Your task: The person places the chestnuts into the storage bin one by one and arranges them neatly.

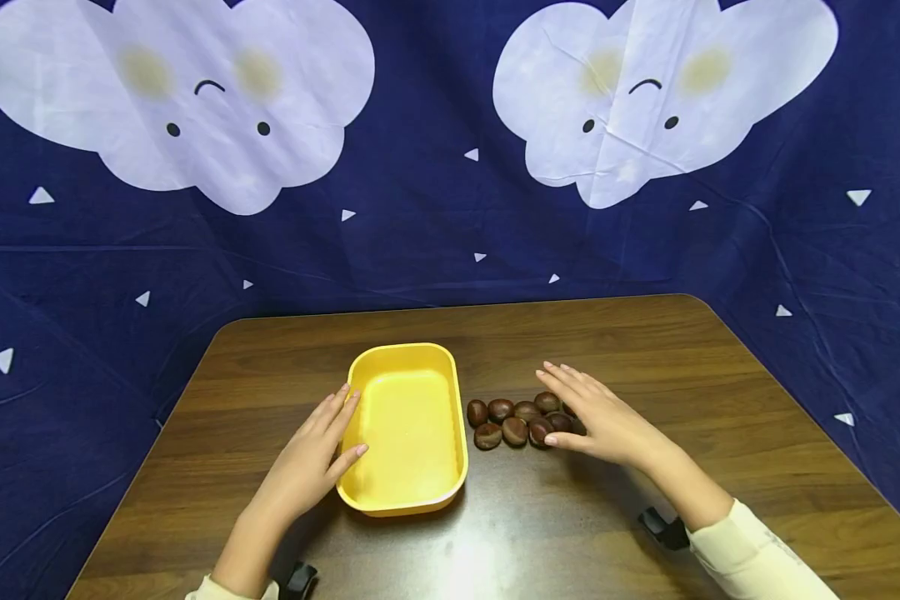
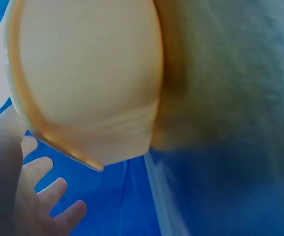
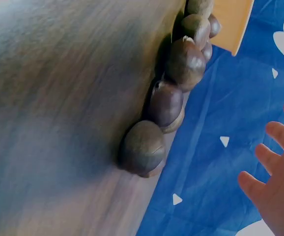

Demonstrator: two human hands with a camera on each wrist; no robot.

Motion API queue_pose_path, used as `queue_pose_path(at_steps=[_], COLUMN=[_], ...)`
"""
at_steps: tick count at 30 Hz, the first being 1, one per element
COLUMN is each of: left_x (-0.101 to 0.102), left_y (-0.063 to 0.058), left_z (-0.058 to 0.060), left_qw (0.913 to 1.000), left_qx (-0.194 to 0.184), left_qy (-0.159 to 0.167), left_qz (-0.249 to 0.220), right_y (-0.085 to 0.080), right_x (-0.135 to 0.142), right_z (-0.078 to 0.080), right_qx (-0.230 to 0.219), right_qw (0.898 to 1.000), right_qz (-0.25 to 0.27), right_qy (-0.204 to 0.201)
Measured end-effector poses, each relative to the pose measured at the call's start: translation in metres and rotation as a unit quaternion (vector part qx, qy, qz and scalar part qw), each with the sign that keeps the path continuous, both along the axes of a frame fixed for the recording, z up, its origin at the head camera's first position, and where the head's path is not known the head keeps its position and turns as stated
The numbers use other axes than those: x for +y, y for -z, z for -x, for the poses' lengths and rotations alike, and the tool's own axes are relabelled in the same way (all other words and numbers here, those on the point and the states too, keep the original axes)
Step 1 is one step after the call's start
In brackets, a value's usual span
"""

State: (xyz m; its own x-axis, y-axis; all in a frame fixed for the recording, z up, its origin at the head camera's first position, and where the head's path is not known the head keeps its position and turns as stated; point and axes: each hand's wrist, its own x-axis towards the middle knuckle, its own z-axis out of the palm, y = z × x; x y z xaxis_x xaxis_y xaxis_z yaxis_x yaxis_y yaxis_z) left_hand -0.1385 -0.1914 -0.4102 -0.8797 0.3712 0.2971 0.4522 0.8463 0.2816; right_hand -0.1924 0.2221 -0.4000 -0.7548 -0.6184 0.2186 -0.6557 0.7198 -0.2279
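At far left, a bit of pale left sleeve (image 1: 213, 590) can be seen, with a black wrist device (image 1: 298, 581) strapped just beside it. Next up, the left hand (image 1: 307, 462) is held over the near-left rim of the yellow tray (image 1: 408, 437), fingers kept pretty straight, thumb spread wide, nothing gripped; whether the rim is actually being touched can't really be told. The tray is set on the brown wood-look surface (image 1: 225, 400), and nothing but bare yellow bottom is shown inside. Just right of it, a bunch of dark brown chestnuts (image 1: 514, 431) is laid out in two rough rows, all on the surface, with the right end partly hidden by the right hand (image 1: 603, 425). That one is held above the nuts, fingers stretched out, thumb set wide, nothing grasped, and a clear gap is shown in the right wrist view. Further right, another black wrist device (image 1: 663, 529) and the pale right sleeve (image 1: 753, 554) are seen.
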Motion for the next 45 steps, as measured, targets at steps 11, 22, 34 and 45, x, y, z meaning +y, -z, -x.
queue_pose_path(at_steps=[11, 22, 34, 45], left_x=[-0.007, -0.004, 0.005, 0.005], left_y=[0.016, 0.025, 0.027, 0.029], left_z=[-0.002, -0.003, -0.005, -0.005], left_qw=[0.9933, 0.9271, 0.8436, 0.8405], left_qx=[-0.050, -0.190, -0.262, -0.262], left_qy=[-0.028, -0.048, -0.077, -0.081], left_qz=[-0.100, -0.319, -0.462, -0.467], right_y=[0.016, 0.036, 0.057, 0.063], right_x=[0.025, 0.044, 0.051, 0.049], right_z=[0.000, 0.002, 0.008, 0.010], right_qx=[-0.034, -0.103, -0.086, -0.070], right_qw=[0.996, 0.981, 0.983, 0.985], right_qz=[0.068, 0.146, 0.146, 0.140], right_qy=[0.040, 0.070, 0.067, 0.072])
